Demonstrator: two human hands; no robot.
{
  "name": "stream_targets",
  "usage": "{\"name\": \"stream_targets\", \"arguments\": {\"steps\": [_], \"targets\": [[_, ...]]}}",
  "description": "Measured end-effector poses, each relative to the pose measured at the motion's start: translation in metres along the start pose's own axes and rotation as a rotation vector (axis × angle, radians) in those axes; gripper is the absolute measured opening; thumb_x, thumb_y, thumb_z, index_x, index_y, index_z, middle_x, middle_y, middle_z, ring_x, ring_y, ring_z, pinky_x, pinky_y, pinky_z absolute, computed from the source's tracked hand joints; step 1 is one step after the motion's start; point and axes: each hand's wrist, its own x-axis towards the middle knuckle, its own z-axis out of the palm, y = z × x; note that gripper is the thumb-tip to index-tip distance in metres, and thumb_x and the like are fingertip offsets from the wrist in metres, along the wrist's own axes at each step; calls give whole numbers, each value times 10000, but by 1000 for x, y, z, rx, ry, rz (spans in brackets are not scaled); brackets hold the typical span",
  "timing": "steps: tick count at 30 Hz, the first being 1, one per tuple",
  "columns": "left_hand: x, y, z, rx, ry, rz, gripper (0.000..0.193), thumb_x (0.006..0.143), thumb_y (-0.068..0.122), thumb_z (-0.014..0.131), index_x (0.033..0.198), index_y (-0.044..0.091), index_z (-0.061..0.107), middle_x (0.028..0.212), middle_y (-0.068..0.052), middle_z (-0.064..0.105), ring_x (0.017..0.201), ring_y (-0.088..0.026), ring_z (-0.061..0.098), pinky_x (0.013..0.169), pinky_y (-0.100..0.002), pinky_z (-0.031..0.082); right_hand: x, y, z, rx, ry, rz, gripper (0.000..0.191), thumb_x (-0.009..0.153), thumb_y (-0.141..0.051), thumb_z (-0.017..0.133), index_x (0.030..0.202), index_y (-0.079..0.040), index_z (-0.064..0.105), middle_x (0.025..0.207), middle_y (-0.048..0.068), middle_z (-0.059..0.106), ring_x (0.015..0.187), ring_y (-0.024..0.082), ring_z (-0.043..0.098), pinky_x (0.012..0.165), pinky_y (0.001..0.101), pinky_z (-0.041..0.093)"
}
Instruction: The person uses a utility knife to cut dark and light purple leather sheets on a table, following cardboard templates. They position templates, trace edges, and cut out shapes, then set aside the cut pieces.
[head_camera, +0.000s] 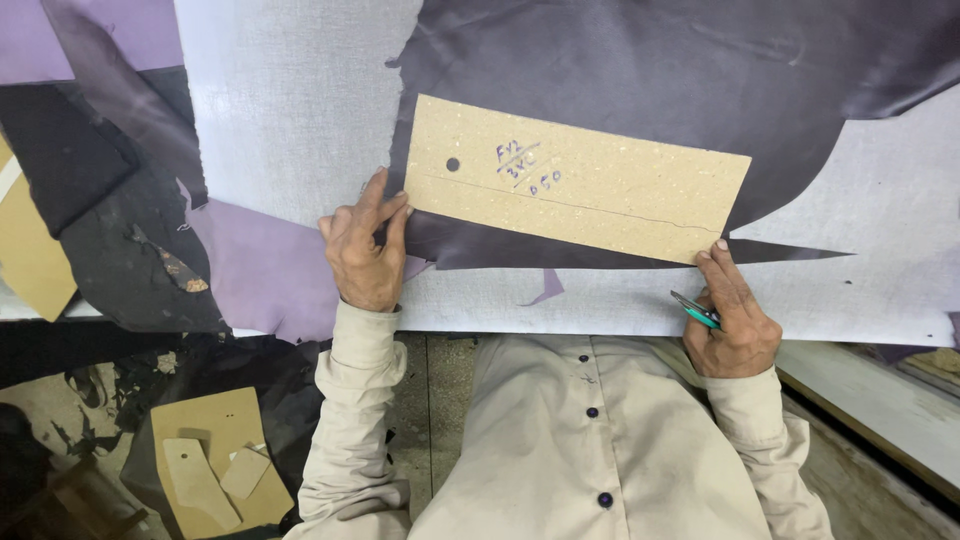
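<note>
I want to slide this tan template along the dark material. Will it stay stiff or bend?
The template looks like rigid fibreboard: its edges run straight, so it should slide flat without flopping. A thin line along its length may be a crack, so it could snap if lifted by one end. The dark material looks smooth, so slipping seems likely.

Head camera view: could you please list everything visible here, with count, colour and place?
cardboard template: one, tan, long, with a hole, lying on the dark sheet
dark sheet: one, purple-black, upper table
table: one, pale grey, centre
scraps: several, black and lilac, left side
cardboard pieces: a few, tan, on the floor at lower left
pen-like tool: one, teal, in the right hand
shirt: one, beige, dark buttons, bottom centre
left hand: pressing the template's left end
right hand: fingertip at the template's lower right corner
</note>
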Motion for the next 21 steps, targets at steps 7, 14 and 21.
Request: {"name": "stream_targets", "arguments": {"steps": [7, 14, 21], "targets": [[-3, -10, 4, 13, -25, 27, 459, 1023, 128, 822, 1437, 58, 636, 1072, -18, 811, 767, -132, 568, 823, -302, 388, -5, 3, 4, 118, 126, 214, 475, 843, 146, 578, 1268, -25, 702, 1397, 202, 658, 882, 261, 725, 778, 353, 596], [-11, -3, 1, -188, -46, -35, 435, 1070, 52, 789, 1453, 47, 582, 1105, -67, 797, 1056, -137, 738, 1142, -337, 397, -17, 8, 9, 98, 162, 258, 489, 849, 151, 582, 1258, -65, 740, 1431, 199, 595, 1035, 288, 735, 801, 313, 609], [-10, -3, 3, -177, -19, 21, 533, 1042, 33, 793, 1511, 47, 539, 1101, -75, 794, 1115, -176, 727, 1120, -343, 392, -13, 2, 10, 74, 173, 301, 481, 839, 146, 608, 1243, -73, 750, 1418, 220, 613, 800, 235, 729, 703, 305, 593]]}}
